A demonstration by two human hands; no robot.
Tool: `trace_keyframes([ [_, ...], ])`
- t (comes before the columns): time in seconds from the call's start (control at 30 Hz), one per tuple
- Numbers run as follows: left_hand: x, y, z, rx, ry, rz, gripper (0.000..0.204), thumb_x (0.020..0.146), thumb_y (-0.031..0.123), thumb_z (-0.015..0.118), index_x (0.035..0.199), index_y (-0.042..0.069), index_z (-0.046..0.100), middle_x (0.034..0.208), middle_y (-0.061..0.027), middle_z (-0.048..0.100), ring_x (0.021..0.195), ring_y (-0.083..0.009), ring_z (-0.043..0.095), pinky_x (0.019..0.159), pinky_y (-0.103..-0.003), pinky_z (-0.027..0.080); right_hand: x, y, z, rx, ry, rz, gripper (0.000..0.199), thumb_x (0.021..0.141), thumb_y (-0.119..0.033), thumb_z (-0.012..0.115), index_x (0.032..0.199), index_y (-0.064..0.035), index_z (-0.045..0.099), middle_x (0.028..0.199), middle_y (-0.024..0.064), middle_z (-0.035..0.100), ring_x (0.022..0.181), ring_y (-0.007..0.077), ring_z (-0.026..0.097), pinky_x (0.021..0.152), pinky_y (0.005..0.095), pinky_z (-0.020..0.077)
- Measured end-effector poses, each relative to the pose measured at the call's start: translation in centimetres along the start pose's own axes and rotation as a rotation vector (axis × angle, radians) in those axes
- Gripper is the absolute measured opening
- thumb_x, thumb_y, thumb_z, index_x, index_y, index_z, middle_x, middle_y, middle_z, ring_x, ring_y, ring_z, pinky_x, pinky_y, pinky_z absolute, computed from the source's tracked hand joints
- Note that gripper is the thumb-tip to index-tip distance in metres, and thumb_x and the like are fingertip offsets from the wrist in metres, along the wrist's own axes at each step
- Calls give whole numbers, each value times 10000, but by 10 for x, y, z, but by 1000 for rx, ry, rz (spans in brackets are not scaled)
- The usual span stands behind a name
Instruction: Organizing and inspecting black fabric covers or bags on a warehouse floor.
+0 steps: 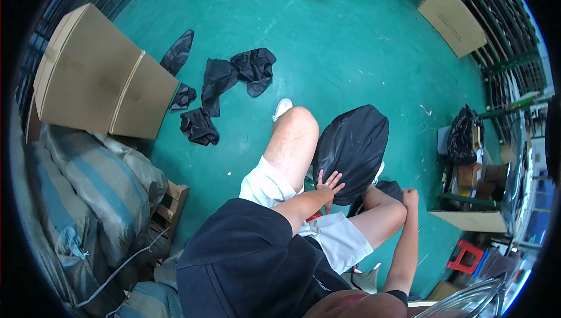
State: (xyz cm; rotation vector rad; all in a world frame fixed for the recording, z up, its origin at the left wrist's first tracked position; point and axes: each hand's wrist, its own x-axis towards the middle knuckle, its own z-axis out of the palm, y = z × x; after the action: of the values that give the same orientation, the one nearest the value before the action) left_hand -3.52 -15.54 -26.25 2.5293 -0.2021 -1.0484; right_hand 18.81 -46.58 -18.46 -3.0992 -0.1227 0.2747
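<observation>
A large, rounded black bag-like bundle of smooth fabric stands between my knees. My left hand lies against its near side, fingers spread. Beyond my right knee, my right hand is closed into a fist; whatever it may hold is too small to make out. Close to that hand, a second piece of black fabric shows partly from behind my right leg. Several crumpled black fabric pieces are scattered on the floor ahead and to the left.
On the left, a tall cardboard box rises behind stacked woven sacks. More cartons stand by the racks at the far right. A black plastic bag hangs near a shelf at right, with a red stool lower down.
</observation>
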Motion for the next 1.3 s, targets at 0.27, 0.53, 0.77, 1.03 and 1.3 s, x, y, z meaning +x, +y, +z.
trace_keyframes([
  [0.27,9,-8,-16,-58,-100,69,1275,604,813,630,1552,207,29,1585,-166,-186,1455,-362,-173,1000,-778,-59,-9,-35,-13,598,-441,100,217,889,-134,619,731,13,600,680,106,640,593,161,602,540,313,478],
  [0.53,14,-12,-4,-36,-24,47,1232,608,798,642,1550,228,90,1591,-192,-128,1462,-376,-121,1004,-774,-44,3,-36,-12,554,-427,63,203,926,-98,557,768,27,582,708,112,636,583,171,606,542,293,496],
  [0.77,61,-68,-179,-410,-624,-136,996,727,679,672,1465,82,369,1518,-165,341,1356,-332,391,1106,-426,329,-5,-50,-7,660,-564,83,175,927,-107,580,801,14,591,721,104,645,626,172,621,594,294,526],
  [1.03,47,-351,-295,-103,436,-279,529,811,497,613,1171,113,665,1207,-138,647,1116,-324,613,940,-442,499,-8,-39,9,841,-598,230,121,920,-95,567,864,8,596,815,101,653,690,187,630,639,320,540],
  [1.3,69,-507,-223,-239,371,-696,438,862,201,515,1280,93,589,1536,-187,287,1314,-341,457,1047,-448,421,-34,-10,-25,1013,-476,490,140,954,-106,527,902,6,591,868,119,671,767,199,663,712,337,550],
])
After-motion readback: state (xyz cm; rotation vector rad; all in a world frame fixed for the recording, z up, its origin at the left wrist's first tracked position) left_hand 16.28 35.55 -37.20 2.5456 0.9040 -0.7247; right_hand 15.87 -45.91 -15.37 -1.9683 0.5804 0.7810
